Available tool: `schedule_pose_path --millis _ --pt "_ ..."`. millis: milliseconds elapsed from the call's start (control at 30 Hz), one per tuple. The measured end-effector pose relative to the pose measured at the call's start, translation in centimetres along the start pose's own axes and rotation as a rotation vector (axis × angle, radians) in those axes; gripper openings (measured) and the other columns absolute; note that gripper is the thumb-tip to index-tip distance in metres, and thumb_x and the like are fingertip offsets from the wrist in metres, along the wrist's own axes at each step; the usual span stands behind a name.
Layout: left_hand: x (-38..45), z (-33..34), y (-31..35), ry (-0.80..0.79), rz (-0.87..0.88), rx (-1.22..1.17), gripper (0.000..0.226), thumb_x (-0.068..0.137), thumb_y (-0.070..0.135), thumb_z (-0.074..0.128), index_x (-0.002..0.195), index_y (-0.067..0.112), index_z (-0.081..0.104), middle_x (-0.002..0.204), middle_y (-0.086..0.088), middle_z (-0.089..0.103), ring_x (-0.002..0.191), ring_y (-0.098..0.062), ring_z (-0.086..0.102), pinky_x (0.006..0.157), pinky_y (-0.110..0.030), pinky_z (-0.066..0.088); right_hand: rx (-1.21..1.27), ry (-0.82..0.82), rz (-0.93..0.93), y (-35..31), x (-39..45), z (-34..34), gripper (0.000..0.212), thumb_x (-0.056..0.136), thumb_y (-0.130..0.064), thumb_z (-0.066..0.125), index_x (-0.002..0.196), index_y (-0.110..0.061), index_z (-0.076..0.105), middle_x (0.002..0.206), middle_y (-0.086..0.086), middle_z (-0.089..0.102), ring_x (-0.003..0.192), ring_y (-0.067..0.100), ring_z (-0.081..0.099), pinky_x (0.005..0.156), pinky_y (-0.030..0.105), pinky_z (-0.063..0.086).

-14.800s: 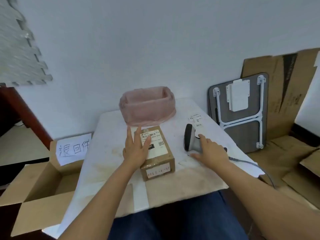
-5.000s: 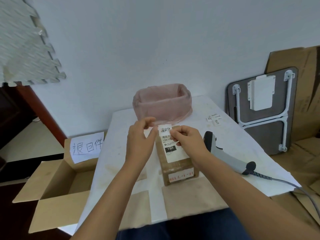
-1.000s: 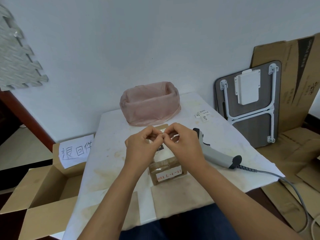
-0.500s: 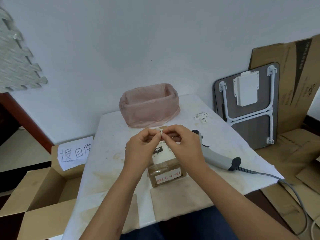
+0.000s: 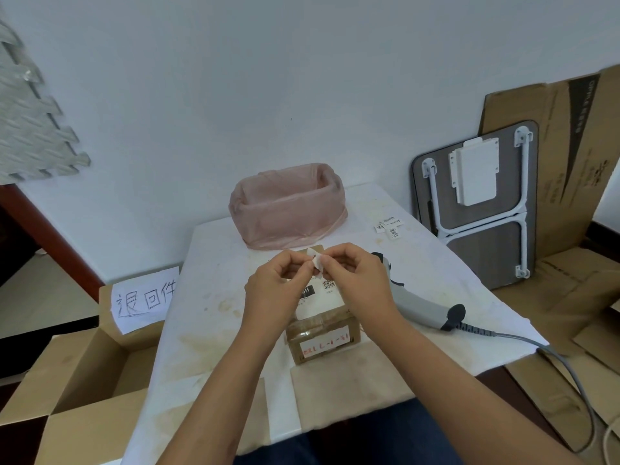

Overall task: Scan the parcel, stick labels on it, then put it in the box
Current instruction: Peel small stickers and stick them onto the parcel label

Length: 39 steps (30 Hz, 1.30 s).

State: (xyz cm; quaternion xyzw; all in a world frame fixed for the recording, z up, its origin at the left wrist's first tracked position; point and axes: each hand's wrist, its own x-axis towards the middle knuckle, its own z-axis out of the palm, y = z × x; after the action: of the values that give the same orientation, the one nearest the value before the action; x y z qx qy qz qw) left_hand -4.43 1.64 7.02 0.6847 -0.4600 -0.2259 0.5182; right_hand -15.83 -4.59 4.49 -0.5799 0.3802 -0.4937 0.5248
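Note:
A brown cardboard parcel [image 5: 323, 337] lies on the white table [image 5: 208, 307], with a white shipping label on top and a small red-lettered label on its near face. My left hand [image 5: 276, 292] and my right hand [image 5: 355, 280] hover just above it, both pinching one small white label [image 5: 317, 263] between thumb and fingertips. The grey barcode scanner [image 5: 419, 305] rests on the table just right of my right hand. An open cardboard box [image 5: 77, 374] with a handwritten paper sign stands on the floor at the left.
A pink-lined bin [image 5: 288, 209] sits at the back of the table. Several small loose labels [image 5: 389, 226] lie to its right. A folded lap table [image 5: 476, 203] and flattened cardboard lean on the wall at right. The scanner's cable trails off the table's right edge.
Both hands stay together over the parcel, working the small label between the fingertips; the label now shows more between them. The parcel and scanner have not moved.

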Motion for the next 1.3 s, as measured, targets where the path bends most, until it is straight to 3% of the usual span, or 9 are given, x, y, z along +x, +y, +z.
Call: schedule_pose_path --millis 233,333,400,600,833,1033,1167,1300 --pt "0.0 0.2 0.4 -0.003 -0.002 -0.016 0.010 0.091 0.023 0.066 0.089 0.024 0.076 0.082 0.008 0.075 0.077 0.003 0.066 0.053 -0.001 0.044 0.034 -0.059 0.011 -0.3 0.1 0.0 0.013 0.080 -0.024 0.076 0.088 -0.015 0.071 0.083 0.002 0.075 0.081 0.011 0.072 0.081 0.029 0.058" --pt "0.0 0.2 0.3 -0.029 -0.026 -0.083 0.012 0.092 0.018 0.064 0.091 0.020 0.076 0.083 0.005 0.077 0.077 0.000 0.069 0.055 -0.003 0.046 0.057 -0.062 0.019 -0.3 0.3 0.0 0.001 0.082 -0.018 0.073 0.081 -0.018 0.072 0.076 0.001 0.074 0.075 0.010 0.071 0.077 0.028 0.056" --pt "0.1 0.1 0.2 -0.043 -0.038 -0.095 0.012 0.092 0.020 0.065 0.090 0.020 0.076 0.084 0.003 0.078 0.080 -0.004 0.070 0.058 -0.006 0.048 0.045 -0.051 0.030 -0.2 0.4 0.1 0.005 0.083 -0.015 0.071 0.079 -0.019 0.072 0.071 -0.001 0.073 0.071 0.008 0.068 0.074 0.028 0.055" --pt "0.3 0.2 -0.1 -0.066 -0.089 -0.122 0.011 0.091 0.024 0.065 0.085 0.022 0.075 0.082 0.005 0.078 0.082 -0.009 0.069 0.074 -0.026 0.053 0.083 -0.023 0.081 -0.2 0.5 -0.1 0.010 0.086 -0.012 0.066 0.080 -0.019 0.071 0.079 0.004 0.074 0.068 0.007 0.065 0.072 0.025 0.054" --pt "0.5 0.1 0.0 -0.085 -0.146 -0.165 0.014 0.093 0.022 0.062 0.090 0.014 0.074 0.085 0.005 0.078 0.076 -0.001 0.064 0.069 -0.019 0.047 -0.016 0.033 0.071 0.0 0.6 -0.3 0.023 0.086 -0.005 0.057 0.082 -0.021 0.072 0.073 -0.004 0.068 0.068 0.010 0.061 0.079 0.041 0.056" --pt "1.4 -0.4 -0.2 -0.007 -0.187 -0.240 0.015 0.093 0.017 0.061 0.094 0.007 0.073 0.085 0.000 0.075 0.064 0.005 0.064 0.052 -0.005 0.046 0.093 0.049 0.150 0.2 1.3 -0.4 0.011 0.086 -0.004 0.064 0.090 -0.011 0.071 0.085 0.006 0.071 0.076 0.013 0.063 0.074 0.025 0.055" --pt "2.6 -1.6 -0.4 0.056 -0.235 -0.309 0.017 0.093 0.020 0.060 0.086 0.009 0.072 0.084 0.003 0.075 0.072 -0.001 0.065 0.063 -0.013 0.043 0.363 0.094 0.290 0.0 3.1 0.0 0.010 0.088 0.000 0.063 0.090 -0.009 0.066 0.078 0.004 0.063 0.070 0.012 0.059 0.074 0.020 0.055" --pt "4.5 -3.2 -1.1 0.095 -0.266 -0.292 0.018 0.093 0.022 0.060 0.078 0.017 0.070 0.085 0.005 0.077 0.075 -0.006 0.064 0.073 -0.021 0.038 0.363 0.110 0.314 -0.6 6.8 1.2 0.012 0.088 0.000 0.063 0.098 -0.003 0.069 0.084 0.006 0.067 0.069 0.011 0.063 0.074 0.018 0.058"
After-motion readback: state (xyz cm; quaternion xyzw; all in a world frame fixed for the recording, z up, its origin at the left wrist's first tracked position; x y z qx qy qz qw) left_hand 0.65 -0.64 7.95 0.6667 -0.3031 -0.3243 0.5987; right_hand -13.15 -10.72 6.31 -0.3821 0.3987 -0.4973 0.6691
